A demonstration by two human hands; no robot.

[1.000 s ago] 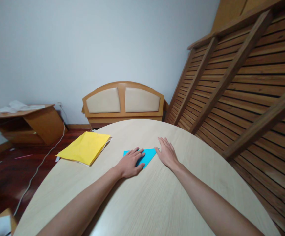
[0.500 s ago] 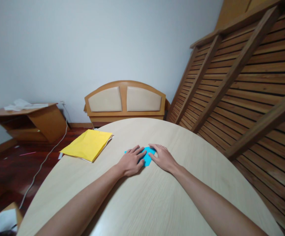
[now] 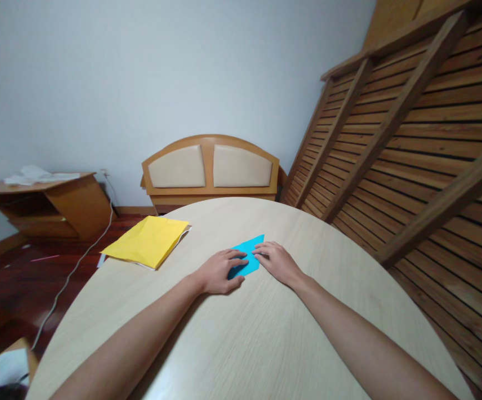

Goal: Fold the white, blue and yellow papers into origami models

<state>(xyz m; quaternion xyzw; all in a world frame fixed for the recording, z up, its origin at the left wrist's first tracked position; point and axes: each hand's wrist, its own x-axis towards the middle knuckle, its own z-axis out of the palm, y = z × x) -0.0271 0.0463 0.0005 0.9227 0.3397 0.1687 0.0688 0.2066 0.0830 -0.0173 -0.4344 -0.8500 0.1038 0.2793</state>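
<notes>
Blue paper partly folded, mid-table

Both hands press flat, fingers spread, gripping nothing: left hand [image 3: 220, 271] and right hand [image 3: 278, 261] pin the blue paper [image 3: 248, 255]; creases made, more folding seemingly left.

**Head camera, one view**

Worn on the head, looking forward and down over both forearms. Left hand [image 3: 218, 271] and right hand [image 3: 277, 262] sit mid-frame, near. Table [image 3: 266, 344] fills the foreground; wall [image 3: 141, 83] stands far beyond the hands.
</notes>
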